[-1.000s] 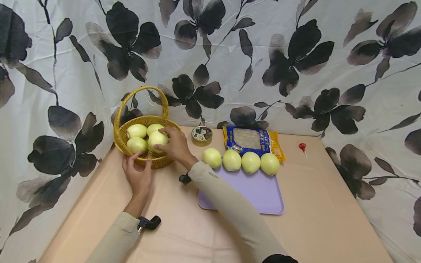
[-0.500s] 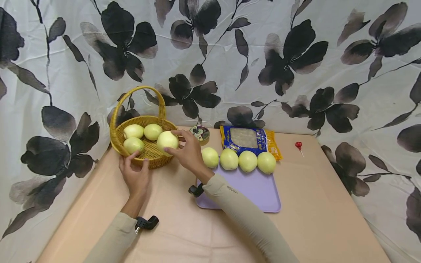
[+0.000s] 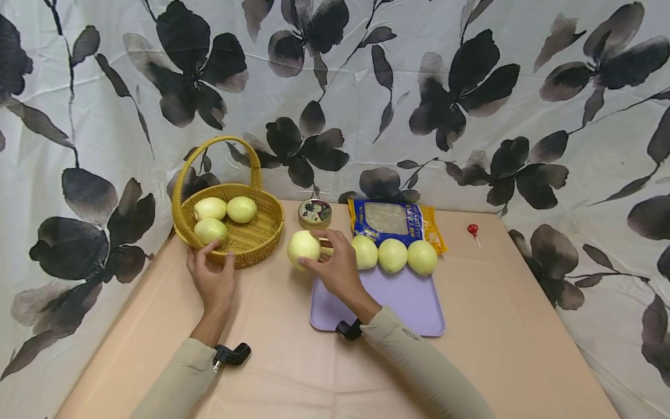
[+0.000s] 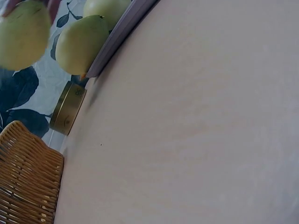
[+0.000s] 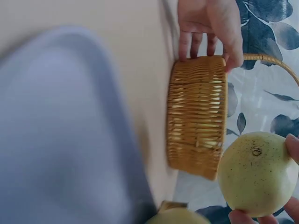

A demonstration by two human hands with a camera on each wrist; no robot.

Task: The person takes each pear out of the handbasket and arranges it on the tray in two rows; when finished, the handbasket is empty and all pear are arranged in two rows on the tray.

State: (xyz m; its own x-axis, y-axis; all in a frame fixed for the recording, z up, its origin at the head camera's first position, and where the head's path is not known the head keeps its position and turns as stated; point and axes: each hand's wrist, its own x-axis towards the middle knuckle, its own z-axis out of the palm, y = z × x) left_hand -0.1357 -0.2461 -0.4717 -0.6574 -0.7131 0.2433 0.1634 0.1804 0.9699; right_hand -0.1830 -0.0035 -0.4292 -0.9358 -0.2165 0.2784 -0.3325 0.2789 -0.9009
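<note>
- The melon (image 3: pixel 303 249) is held in the right hand (image 3: pixel 342 267), gripped by thumb and fingers, and is raised between basket and tray.
- It is placed well to the right of the left hand (image 3: pixel 211 285), which is set at the near side of the basket (image 3: pixel 256 255); fingers are laid against its wall, but whether the rim is gripped cannot be told.
- Three more melons (image 3: pixel 242 209) are grouped at the basket's left side.
- Other melons (image 3: pixel 392 256) are lined up at the far edge of the tray (image 3: pixel 408 297), the row partly hidden by the right hand.
- Behind the held melon a tin (image 3: pixel 315 213) is seen; a pack (image 3: pixel 395 221) is laid behind the row.
</note>
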